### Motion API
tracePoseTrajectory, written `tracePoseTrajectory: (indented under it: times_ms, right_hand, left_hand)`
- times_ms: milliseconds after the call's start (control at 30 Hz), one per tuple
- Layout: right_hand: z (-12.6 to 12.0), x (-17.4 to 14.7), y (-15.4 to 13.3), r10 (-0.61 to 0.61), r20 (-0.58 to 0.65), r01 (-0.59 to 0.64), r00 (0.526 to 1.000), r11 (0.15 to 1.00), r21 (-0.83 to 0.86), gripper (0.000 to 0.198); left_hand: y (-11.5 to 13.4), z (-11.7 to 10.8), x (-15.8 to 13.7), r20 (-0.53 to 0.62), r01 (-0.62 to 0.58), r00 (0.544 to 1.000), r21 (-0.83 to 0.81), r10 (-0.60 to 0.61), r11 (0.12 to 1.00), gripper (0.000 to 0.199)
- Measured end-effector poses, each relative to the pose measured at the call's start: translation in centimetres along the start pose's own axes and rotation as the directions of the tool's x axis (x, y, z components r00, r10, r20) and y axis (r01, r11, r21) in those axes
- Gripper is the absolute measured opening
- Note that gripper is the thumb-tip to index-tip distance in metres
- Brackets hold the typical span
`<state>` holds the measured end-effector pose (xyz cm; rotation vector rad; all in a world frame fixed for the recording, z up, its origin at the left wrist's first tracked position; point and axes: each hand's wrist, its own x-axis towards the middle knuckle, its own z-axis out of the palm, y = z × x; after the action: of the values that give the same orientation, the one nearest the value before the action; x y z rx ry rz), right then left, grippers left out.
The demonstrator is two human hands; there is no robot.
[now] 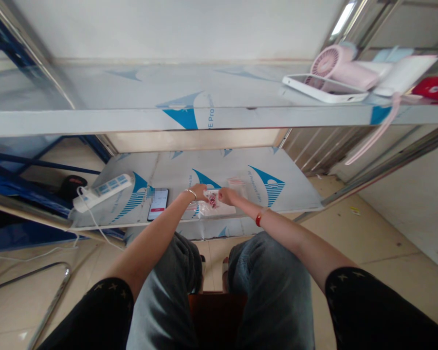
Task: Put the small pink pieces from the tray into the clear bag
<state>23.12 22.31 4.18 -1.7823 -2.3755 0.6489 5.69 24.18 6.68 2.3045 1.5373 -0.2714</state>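
Note:
A small clear plastic bag [219, 211] with tiny red and pink pieces [212, 200] lies on the lower shelf in front of me. Its upper left edge is pinched by my left hand [197, 193], which wears a silver bangle at the wrist. My right hand [227, 195] is closed on the bag's upper right side, its fingers curled. Just behind that hand rests another flat clear bag [237, 183]. What exactly the small pieces are is too small to tell. A phone [158, 204] with a lit screen lies left of my left hand.
A white power strip [102, 192] with its cable sits at the lower shelf's left. The upper shelf [131, 116] juts out above my hands. On its right are a pink handheld fan [345, 65], a white-framed tray-like object [323, 89] and a red item [433, 89].

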Motion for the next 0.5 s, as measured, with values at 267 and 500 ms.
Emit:
tracePoseTrajectory:
  times_ms: [267, 500]
  right_hand:
    - [-0.5, 2.9, 0.1, -0.192, -0.195, 0.229, 0.962, 0.955, 0.187, 0.013]
    - [-0.6, 2.9, -1.2, -0.276, -0.201, 0.324, 0.94, 0.907, 0.27, 0.016]
  left_hand:
    - [0.5, -0.3, -0.5, -0.016, -0.002, 1.0, 0.011, 0.002, 1.0, 0.053]
    - [0.6, -0.5, -0.8, -0.01, -0.005, 1.0, -0.007, 0.005, 1.0, 0.051]
